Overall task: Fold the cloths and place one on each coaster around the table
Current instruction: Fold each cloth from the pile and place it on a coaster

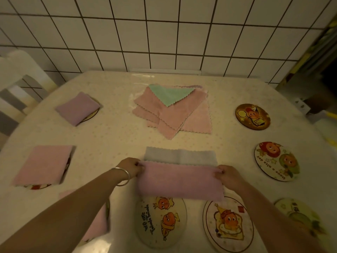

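While the left hand [130,168] and right hand [228,175] each pinch an end of the pink fleecy cloth [179,180], it hangs doubled just above the table, near two bare round cartoon coasters [160,222], likely so the scalloped edges line up for folding

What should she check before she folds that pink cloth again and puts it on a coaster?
1. Both hands hold the cloth: ok. The left hand and right hand each pinch an end of the pink scallop-edged cloth.
2. Cloth already folded once: ok, it shows as a long strip.
3. Edges lined up: cannot tell, the near edge is blurred.
4. Free coaster close by: ok. The round cartoon coaster with writing lies bare just below the cloth.
5. More cloths left: ok. The pile of pink and green cloths sits mid-table.
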